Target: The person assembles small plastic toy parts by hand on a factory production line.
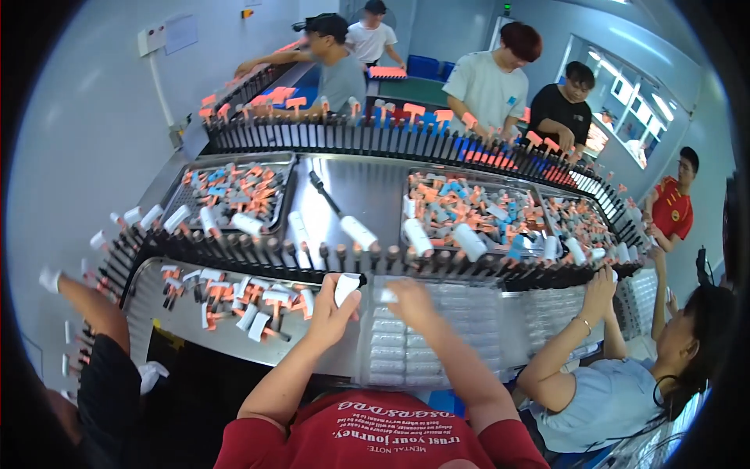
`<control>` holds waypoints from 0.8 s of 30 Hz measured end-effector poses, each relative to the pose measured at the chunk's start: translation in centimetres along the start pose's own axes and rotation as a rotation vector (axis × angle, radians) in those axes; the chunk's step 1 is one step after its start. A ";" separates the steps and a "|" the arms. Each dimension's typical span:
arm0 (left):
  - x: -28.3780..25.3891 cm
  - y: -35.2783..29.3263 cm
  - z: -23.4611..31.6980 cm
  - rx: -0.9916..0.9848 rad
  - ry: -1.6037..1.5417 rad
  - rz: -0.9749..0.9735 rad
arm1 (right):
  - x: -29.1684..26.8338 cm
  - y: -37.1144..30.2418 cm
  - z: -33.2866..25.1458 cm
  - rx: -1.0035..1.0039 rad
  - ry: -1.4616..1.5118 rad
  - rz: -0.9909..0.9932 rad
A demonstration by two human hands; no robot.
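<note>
My left hand (pixel 331 313) is closed around a white cap-like piece (pixel 348 288), and a dark bit shows beside it at the fingertips. Slightly blurred, my right hand (pixel 414 305) pinches a small white piece (pixel 387 296) over a clear plastic tray (pixel 433 336) with rows of compartments. In front of both hands runs a line of black upright pegs (pixel 341 254), several bearing white rounded pieces (pixel 418 236). To the left of my left hand, orange, white and grey T-shaped pieces (pixel 254 301) lie loose on the metal table (pixel 156 309).
Behind the peg line stand trays of mixed orange, grey and blue parts (pixel 461 211) (pixel 234 191). A farther peg row (pixel 328 133) carries orange T-shaped pieces. A co-worker's arm (pixel 98 309) reaches in at left; a person in light blue (pixel 594 399) works close at right. Others stand beyond.
</note>
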State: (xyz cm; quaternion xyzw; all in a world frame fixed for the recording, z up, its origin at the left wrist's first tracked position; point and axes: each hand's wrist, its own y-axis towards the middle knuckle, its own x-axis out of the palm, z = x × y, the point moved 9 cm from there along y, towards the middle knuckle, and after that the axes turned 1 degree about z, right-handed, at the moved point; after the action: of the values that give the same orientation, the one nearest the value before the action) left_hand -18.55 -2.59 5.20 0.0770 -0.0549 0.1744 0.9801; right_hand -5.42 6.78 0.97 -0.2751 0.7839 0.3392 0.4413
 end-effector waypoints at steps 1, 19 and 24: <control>0.9 0.9 0.3 0.002 0.067 -0.024 | 0.6 -0.2 0.3 0.024 -0.034 -0.013; 23.7 13.7 2.1 0.752 1.113 -0.749 | -4.1 -4.9 4.0 0.237 0.239 -0.002; 18.6 15.9 0.8 0.399 1.130 -0.839 | -4.5 -11.1 8.4 0.559 0.438 0.178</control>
State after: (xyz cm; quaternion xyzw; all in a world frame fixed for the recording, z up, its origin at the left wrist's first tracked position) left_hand -6.78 18.22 10.58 0.1669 0.5263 -0.1958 0.8104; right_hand 9.01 6.98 -1.48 -0.1407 0.9431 0.0821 0.2899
